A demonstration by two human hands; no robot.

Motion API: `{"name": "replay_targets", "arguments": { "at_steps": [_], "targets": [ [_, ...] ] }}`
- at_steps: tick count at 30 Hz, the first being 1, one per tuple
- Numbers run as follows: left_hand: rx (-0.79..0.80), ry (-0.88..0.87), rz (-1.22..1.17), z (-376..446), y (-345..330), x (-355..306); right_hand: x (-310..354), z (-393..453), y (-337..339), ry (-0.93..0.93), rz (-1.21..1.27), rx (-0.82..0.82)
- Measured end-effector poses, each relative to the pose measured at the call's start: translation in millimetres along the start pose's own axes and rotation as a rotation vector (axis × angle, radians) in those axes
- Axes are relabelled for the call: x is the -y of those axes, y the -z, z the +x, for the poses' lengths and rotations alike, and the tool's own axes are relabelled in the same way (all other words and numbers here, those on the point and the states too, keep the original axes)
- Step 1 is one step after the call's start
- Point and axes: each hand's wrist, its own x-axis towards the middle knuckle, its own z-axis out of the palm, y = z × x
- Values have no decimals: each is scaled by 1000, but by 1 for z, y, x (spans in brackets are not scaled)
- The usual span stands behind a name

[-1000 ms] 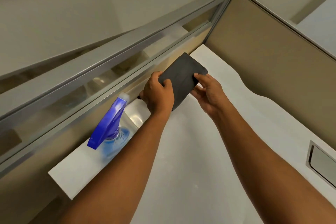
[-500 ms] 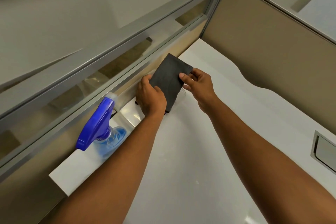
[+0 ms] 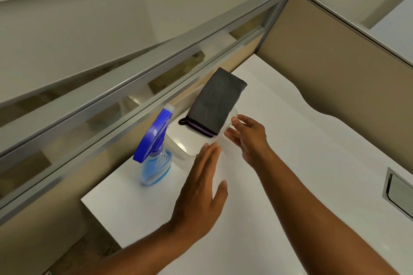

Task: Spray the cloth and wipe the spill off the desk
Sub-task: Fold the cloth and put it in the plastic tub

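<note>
Head view showed the cloth (image 3: 215,105) lying mid-frame over a clear container (image 3: 196,143), both your hands open and empty. Left hand (image 3: 201,187) sat nearest the spray bottle (image 3: 155,152), so I'd grab that upright and mist the cloth evenly.

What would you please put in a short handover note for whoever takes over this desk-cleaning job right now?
Left hand: open, flat, empty, hovering over the desk near the clear container.
Right hand: open, fingers at the container's near rim, holding nothing.
Grey cloth: folded, resting across the container's top, against the partition.
Spray bottle: upright on the desk, left of the container, blue trigger head, untouched.
Done: cloth is set down, within reach.
Left: pick up the bottle, spray the cloth, wipe the spill. I cannot make out the spill clearly in this view.
</note>
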Motion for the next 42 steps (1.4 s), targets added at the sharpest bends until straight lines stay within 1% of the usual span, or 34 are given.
{"name": "replay_targets", "arguments": {
  "at_steps": [3, 5, 7, 8, 9, 10, 11, 12, 14, 15, 16, 18, 20, 23, 26, 29, 31, 34, 37, 42],
  "targets": [
    [82, -5, 23, -19, 14, 14, 7, -4, -4, 15, -46, -7],
    [86, 16, -21, -32, 31, 25, 10, -10, -4, 5, -108, -38],
    [10, 58, -49, -46, 50, 38, 12, -25, -5, 74, -256, -116],
    [-60, 85, -47, -52, 59, 44, 11, -35, -7, 167, -348, -148],
    [-145, 107, -39, -57, 66, 49, 11, -47, -10, 287, -426, -144],
    [-234, 115, -25, -61, 73, 53, 10, -60, -15, 413, -488, -89],
    [-322, 115, -4, -63, 78, 57, 10, -71, -20, 517, -546, 13],
    [-394, 115, 4, -64, 83, 61, 10, -82, -26, 588, -597, 150],
    [-482, 146, -6, -59, 90, 65, 10, -99, -40, 661, -689, 434],
    [-491, 175, -19, -55, 92, 67, 10, -105, -47, 675, -734, 543],
    [-476, 199, -30, -51, 93, 68, 9, -109, -53, 676, -781, 618],
    [-398, 222, -57, -41, 94, 70, 5, -112, -63, 661, -857, 681],
    [-332, 232, -89, -33, 97, 70, 1, -114, -69, 652, -882, 690],
    [-302, 218, -105, -29, 103, 74, -6, -120, -72, 712, -871, 671],
    [-329, 159, -56, -33, 110, 69, -8, -131, -69, 759, -815, 628],
    [-424, -18, 35, -31, 123, 50, 4, -143, -61, 854, -694, 557],
    [-435, -143, 115, -21, 136, 36, 18, -150, -56, 934, -622, 480],
    [-384, -236, 145, 6, 155, 16, 41, -156, -49, 984, -531, 364],
    [-311, -302, 173, 38, 163, 2, 54, -154, -46, 941, -495, 239],
    [-146, -261, 87, 87, 159, 4, 45, -132, -50, 911, -509, 29]
  ]
}}
